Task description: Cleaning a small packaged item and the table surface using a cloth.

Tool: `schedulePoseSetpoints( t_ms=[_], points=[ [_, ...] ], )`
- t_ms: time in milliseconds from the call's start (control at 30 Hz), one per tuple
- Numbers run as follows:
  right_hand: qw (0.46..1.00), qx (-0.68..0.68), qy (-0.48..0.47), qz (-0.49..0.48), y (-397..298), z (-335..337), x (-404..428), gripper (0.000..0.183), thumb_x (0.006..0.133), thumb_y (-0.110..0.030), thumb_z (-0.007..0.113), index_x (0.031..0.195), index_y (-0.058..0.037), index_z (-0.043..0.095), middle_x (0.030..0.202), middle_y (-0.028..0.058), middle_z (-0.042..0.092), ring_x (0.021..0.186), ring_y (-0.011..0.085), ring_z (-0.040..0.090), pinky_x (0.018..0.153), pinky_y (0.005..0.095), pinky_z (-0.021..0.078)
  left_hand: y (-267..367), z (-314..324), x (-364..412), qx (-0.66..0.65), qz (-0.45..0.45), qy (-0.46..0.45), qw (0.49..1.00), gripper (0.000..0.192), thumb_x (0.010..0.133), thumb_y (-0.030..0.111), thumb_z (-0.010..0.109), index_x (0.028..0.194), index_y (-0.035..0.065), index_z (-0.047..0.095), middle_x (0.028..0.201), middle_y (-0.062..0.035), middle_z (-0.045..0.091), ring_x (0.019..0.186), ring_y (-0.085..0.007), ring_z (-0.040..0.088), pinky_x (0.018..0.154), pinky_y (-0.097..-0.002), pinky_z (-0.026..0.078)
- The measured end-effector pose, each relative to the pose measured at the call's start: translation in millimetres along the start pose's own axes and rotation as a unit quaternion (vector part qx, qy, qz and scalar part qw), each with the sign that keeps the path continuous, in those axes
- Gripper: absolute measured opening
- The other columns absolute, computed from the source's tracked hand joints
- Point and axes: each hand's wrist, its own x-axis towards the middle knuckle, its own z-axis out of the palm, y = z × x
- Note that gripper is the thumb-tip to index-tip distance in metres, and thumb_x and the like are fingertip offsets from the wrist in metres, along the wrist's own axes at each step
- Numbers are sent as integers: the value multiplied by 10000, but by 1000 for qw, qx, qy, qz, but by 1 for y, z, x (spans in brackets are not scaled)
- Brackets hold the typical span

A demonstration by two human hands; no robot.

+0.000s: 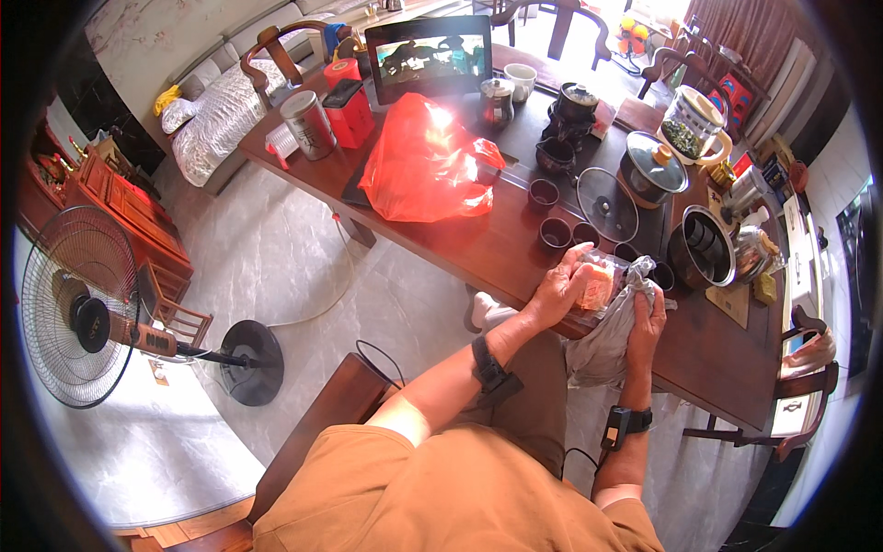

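Observation:
At the near edge of the wooden table (483, 255), my left hand (557, 293) grips a clear plastic package (599, 288) with something orange in it. My right hand (645, 328) is closed around a crumpled grey cloth or bag (600, 348), whose gathered top sticks up beside the package. The lower part of the grey material hangs over the table edge. Just beyond my hands stand several dark teacups (554, 234), some partly hidden by the package. A glass pot lid (607, 205) rests behind them.
A red plastic bag (431, 162) lies left of the cups, before a lit screen (431, 58). Farther right are a lidded pot (652, 169), a glass kettle (692, 127) and a steel-rimmed pot (702, 247). Tins (308, 125) stand far left; a floor fan (90, 323) is beside me.

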Motion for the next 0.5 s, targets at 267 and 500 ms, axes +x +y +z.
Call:
schedulePoseSetpoints(
  t_ms=[267, 500],
  points=[
    [1000, -2, 16, 9, -6, 3, -2, 196, 986, -131, 566, 1137, -14, 608, 1010, 16, 626, 943, 107, 523, 863, 254, 416, 4, -1, 0, 18, 9, -8, 1000, 577, 1035, 443, 450, 1449, 50, 366, 1197, -98, 608, 1105, -143, 548, 977, -290, 429],
    [1000, 10, 7, 10, -2, 1, -1, 187, 986, -124, 562, 1129, -13, 607, 1001, 9, 618, 935, 98, 516, 852, 247, 415, 6, 0, -1, 16, 2, -10, 1000, 568, 1034, 434, 459, 1448, 56, 371, 1191, -104, 619, 1089, -149, 563, 959, -295, 443]
  ],
)
